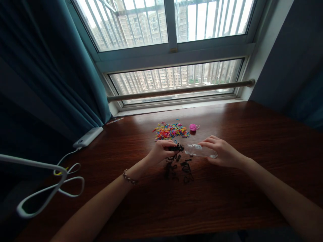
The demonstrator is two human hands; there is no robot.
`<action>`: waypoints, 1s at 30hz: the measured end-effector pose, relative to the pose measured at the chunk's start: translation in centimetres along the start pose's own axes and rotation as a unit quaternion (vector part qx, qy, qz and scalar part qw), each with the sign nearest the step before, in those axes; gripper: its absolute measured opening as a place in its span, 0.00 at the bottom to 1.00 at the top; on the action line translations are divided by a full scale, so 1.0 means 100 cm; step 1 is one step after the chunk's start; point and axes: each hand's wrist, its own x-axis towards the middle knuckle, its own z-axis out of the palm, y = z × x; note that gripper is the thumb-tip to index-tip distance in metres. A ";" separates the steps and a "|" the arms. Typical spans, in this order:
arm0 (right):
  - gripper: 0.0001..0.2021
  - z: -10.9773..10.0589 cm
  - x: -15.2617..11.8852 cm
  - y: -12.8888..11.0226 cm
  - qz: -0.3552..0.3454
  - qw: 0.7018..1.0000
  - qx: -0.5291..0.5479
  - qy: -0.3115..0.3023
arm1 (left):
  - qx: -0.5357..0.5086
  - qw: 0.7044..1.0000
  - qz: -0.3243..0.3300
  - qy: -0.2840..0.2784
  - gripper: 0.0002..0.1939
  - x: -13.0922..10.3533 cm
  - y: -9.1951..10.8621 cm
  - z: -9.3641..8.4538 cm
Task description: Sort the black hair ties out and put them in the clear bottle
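My left hand (159, 153) is closed on a bunch of small black bands (178, 147). Closed round a clear bottle (199, 150) is my right hand (222, 152); the bottle lies tilted nearly level, its open mouth towards the black bunch. Below the hands, loose black bands (186, 169) are scattered on the brown table (227, 198). A pile of colourful small bands (170, 130) lies just beyond my left hand. The pink cap (193, 127) with a loop sits to the right of that pile.
At the left back edge a white power strip (88, 137) rests near the blue curtain (83, 84). A white cable (73, 181) coils at the left, with a thick white bent tube (37, 160) in front. A rail (181, 90) crosses the window behind the table.
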 end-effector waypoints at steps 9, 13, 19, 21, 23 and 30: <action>0.25 0.007 0.001 -0.010 -0.011 1.000 0.005 -0.019 | 0.026 0.999 0.016 -0.036 0.07 -0.013 -0.004 0.010; 0.25 0.011 0.002 -0.016 -0.020 0.999 -0.016 -0.021 | 0.060 0.998 -0.006 -0.002 0.06 -0.015 -0.002 0.016; 0.25 0.017 0.003 -0.020 -0.012 1.000 -0.022 -0.016 | 0.067 0.994 -0.037 0.073 0.05 -0.017 -0.001 0.021; 0.25 0.017 0.003 -0.020 -0.003 1.000 -0.016 -0.011 | 0.009 0.995 -0.054 0.079 0.05 -0.016 0.000 0.022; 0.25 0.017 0.003 -0.019 0.007 1.000 -0.011 -0.009 | -0.075 0.991 -0.080 0.073 0.07 -0.014 0.002 0.021; 0.24 0.016 0.003 -0.014 0.026 1.000 0.002 -0.005 | -0.268 0.953 -0.129 0.063 0.17 -0.010 0.005 0.015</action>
